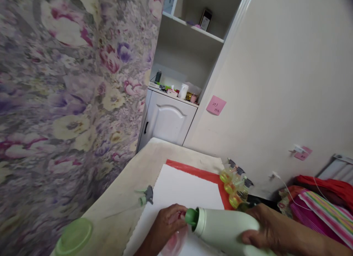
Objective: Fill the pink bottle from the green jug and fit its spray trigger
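The right hand (261, 226) grips a pale green bottle (223, 226) tipped sideways, long axis pointing left, where the left hand (165, 224) clasps a clear pinkish bottle (177, 244) just beside its green spout (191, 216). Beyond the pale green bottle, a spray head (149, 195) lies leftward on the worktop (124, 197); yellow-filled spray bottles (234, 188) stand behind.

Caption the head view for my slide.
Right hand holds a tilted green bottle toward the pinkish container in the left hand.
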Demonstrator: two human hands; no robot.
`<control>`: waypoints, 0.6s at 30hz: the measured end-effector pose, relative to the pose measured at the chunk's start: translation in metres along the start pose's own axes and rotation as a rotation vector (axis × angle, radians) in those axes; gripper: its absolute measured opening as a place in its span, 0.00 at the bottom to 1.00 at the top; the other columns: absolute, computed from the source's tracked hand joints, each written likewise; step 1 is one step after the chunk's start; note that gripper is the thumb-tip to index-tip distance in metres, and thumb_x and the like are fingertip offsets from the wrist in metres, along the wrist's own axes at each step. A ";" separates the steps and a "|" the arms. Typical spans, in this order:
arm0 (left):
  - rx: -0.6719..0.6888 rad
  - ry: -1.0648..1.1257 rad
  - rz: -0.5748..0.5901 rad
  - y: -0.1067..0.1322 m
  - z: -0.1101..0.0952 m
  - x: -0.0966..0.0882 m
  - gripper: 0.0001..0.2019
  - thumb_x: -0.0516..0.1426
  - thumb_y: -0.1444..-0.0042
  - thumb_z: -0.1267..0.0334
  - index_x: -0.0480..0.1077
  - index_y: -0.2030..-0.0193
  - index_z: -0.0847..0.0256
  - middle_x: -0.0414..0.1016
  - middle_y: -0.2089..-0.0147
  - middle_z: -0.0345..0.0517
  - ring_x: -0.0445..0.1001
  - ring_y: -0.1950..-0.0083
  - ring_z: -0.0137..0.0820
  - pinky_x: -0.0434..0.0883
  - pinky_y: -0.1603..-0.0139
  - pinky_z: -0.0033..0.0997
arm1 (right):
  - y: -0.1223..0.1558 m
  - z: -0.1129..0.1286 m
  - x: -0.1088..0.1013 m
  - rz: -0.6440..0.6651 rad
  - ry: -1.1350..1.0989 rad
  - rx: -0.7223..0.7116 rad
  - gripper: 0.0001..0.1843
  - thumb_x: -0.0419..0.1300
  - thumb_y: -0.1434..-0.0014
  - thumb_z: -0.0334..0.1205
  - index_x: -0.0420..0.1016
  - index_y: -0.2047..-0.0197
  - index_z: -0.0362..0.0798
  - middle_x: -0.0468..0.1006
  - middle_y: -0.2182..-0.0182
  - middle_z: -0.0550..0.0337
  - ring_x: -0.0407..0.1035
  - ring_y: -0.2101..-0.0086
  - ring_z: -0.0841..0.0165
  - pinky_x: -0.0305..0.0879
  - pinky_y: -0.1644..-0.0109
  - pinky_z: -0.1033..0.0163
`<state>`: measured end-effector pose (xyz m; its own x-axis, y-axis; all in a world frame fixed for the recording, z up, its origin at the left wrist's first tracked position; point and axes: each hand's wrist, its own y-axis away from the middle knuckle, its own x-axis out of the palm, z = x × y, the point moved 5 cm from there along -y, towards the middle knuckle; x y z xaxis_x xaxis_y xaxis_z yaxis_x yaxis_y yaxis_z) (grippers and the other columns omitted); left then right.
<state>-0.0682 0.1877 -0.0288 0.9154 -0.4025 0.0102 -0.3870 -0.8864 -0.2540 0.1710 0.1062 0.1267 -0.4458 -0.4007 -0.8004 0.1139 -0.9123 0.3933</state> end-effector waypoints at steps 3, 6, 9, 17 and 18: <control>0.003 0.011 0.005 -0.001 0.001 0.000 0.08 0.63 0.51 0.63 0.78 0.63 0.59 0.78 0.65 0.41 0.73 0.60 0.34 0.67 0.57 0.28 | 0.001 0.000 -0.001 0.009 0.000 0.007 0.13 0.61 0.48 0.49 0.74 0.70 0.47 0.67 0.82 0.65 0.58 0.84 0.76 0.49 0.85 0.73; 0.010 0.009 0.011 -0.001 -0.001 -0.001 0.08 0.63 0.51 0.63 0.78 0.63 0.59 0.79 0.65 0.41 0.74 0.60 0.35 0.67 0.57 0.28 | 0.000 0.000 -0.002 0.005 0.009 0.002 0.13 0.61 0.48 0.49 0.75 0.69 0.47 0.68 0.82 0.65 0.59 0.84 0.76 0.49 0.86 0.73; 0.015 -0.005 0.006 0.000 -0.002 -0.002 0.08 0.63 0.50 0.63 0.78 0.63 0.59 0.79 0.65 0.41 0.74 0.60 0.34 0.68 0.57 0.28 | -0.001 -0.001 -0.003 0.010 0.015 -0.012 0.14 0.62 0.48 0.50 0.75 0.69 0.46 0.68 0.82 0.65 0.58 0.84 0.76 0.49 0.86 0.73; 0.007 -0.021 -0.015 0.000 -0.008 -0.002 0.07 0.63 0.50 0.64 0.78 0.64 0.60 0.79 0.65 0.42 0.74 0.61 0.35 0.68 0.57 0.28 | -0.001 0.002 -0.006 0.025 -0.005 -0.002 0.15 0.62 0.48 0.51 0.76 0.64 0.47 0.71 0.80 0.64 0.60 0.84 0.77 0.51 0.86 0.74; 0.009 -0.020 -0.015 0.000 -0.009 -0.002 0.07 0.63 0.50 0.64 0.78 0.64 0.59 0.80 0.65 0.42 0.75 0.60 0.34 0.68 0.57 0.28 | -0.001 0.004 -0.007 0.031 -0.009 -0.006 0.14 0.62 0.48 0.50 0.75 0.65 0.47 0.71 0.80 0.64 0.60 0.84 0.77 0.52 0.86 0.74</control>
<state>-0.0708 0.1862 -0.0201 0.9230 -0.3847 -0.0058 -0.3726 -0.8899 -0.2630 0.1705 0.1099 0.1337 -0.4499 -0.4281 -0.7838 0.1334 -0.9000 0.4150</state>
